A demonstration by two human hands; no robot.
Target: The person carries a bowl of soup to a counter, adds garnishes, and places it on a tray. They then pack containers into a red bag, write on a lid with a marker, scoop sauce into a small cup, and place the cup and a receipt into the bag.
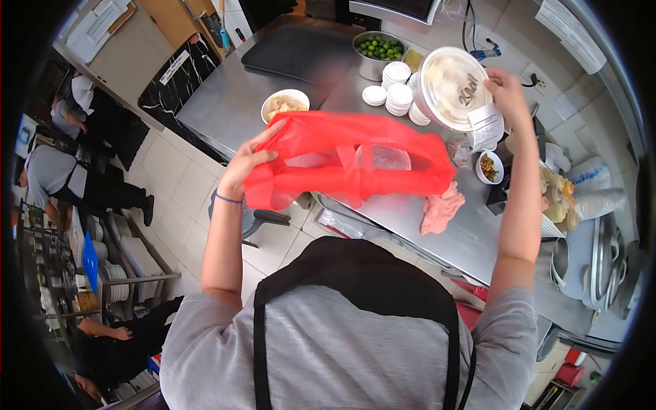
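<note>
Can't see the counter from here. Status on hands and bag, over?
Left hand shut on red bag, held open above counter. Right hand shut on lidded tub, raised beside bag, receipt hanging. Nothing between tub and bag.

Lighting: bright, even, overhead indoor light; no single source in view. Shadows: soft and short, faint under the red bag and along the steel counter. Glare: broad pale sheen on the counter; a whitish highlight on the lidded container, washing out its top. Distortion: strong fisheye; counter edges and floor tiles bow outward. Vignette: black curved corners all round the frame. Focus: centre fairly sharp; dark tray smeared; periphery soft, with people at left poorly resolved. Colour: saturated red, slightly bleeding at the bag's edges.
</note>
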